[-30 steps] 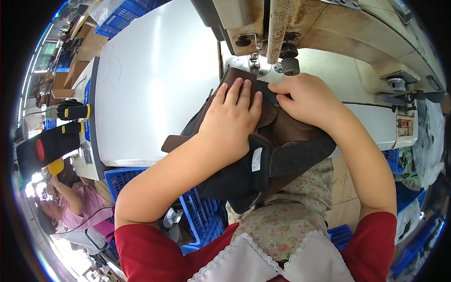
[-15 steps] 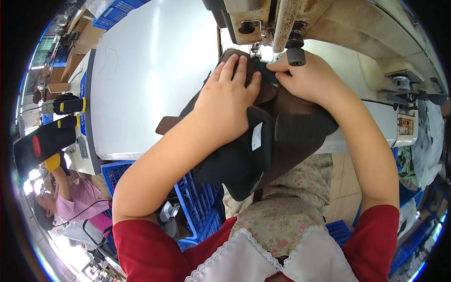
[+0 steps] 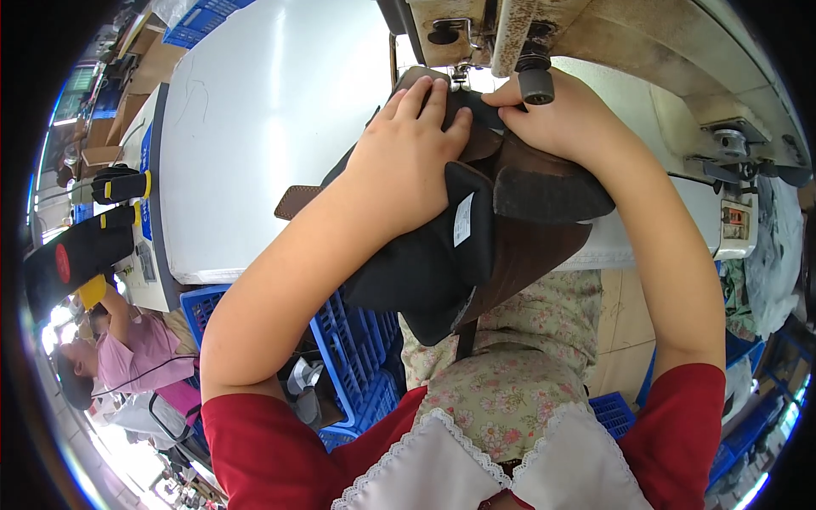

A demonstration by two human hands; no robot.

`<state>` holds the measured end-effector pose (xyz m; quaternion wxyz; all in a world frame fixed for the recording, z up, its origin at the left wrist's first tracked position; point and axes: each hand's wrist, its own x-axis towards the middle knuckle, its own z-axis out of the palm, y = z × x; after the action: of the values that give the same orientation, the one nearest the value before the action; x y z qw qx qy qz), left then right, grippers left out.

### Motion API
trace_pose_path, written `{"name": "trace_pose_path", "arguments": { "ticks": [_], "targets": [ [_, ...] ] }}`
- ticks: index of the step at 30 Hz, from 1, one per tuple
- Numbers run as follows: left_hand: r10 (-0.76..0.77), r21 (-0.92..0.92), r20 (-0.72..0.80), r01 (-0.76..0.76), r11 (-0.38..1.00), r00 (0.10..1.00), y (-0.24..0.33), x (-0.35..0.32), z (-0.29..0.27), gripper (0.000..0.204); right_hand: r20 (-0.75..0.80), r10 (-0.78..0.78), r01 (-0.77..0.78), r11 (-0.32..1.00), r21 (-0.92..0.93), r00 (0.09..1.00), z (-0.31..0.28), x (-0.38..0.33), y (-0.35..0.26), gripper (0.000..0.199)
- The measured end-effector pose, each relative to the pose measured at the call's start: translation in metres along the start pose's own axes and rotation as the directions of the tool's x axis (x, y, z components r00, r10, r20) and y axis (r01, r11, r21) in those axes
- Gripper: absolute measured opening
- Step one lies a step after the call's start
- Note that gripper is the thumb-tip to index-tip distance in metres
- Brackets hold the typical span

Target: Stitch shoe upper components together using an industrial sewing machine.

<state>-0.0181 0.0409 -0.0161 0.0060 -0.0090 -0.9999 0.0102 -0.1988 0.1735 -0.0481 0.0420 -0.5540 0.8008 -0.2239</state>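
A bulky workpiece of dark brown leather and black padded fabric, perhaps a bag or pouch, lies under the sewing machine with its far edge at the presser foot. A small white label shows on its black side. My left hand lies on its brown upper part, fingers stretched toward the needle area. At the far right edge, my right hand pinches the black fabric between thumb and fingers, just right of the presser foot. Loose brown flaps hang toward me. The needle tip is hard to make out.
The white table spreads to the left. Below its near edge stands a blue plastic crate holding scraps. At far left, a person in pink handles a black piece. Clear plastic wrapping hangs at right.
The near part of the workpiece has shifted slightly away from me, and its brown flaps now hang further apart. Both hands keep their places on it. The view has tilted a little.
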Motion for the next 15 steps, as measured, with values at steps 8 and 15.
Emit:
{"name": "trace_pose_path", "arguments": {
  "ticks": [8,15],
  "targets": [
    [-0.007,-0.032,-0.024,0.006,0.999,1.0,-0.003,-0.002,0.003,0.076,0.193,0.147,-0.128,0.986,-0.108,0.97,-0.01,0.005,-0.008,0.021],
    [-0.015,-0.017,0.001,0.015,1.0,1.0,-0.005,0.001,0.002,0.079,0.219,0.201,-0.174,0.975,-0.137,0.955,-0.012,0.009,-0.011,0.022]
  ]
}}
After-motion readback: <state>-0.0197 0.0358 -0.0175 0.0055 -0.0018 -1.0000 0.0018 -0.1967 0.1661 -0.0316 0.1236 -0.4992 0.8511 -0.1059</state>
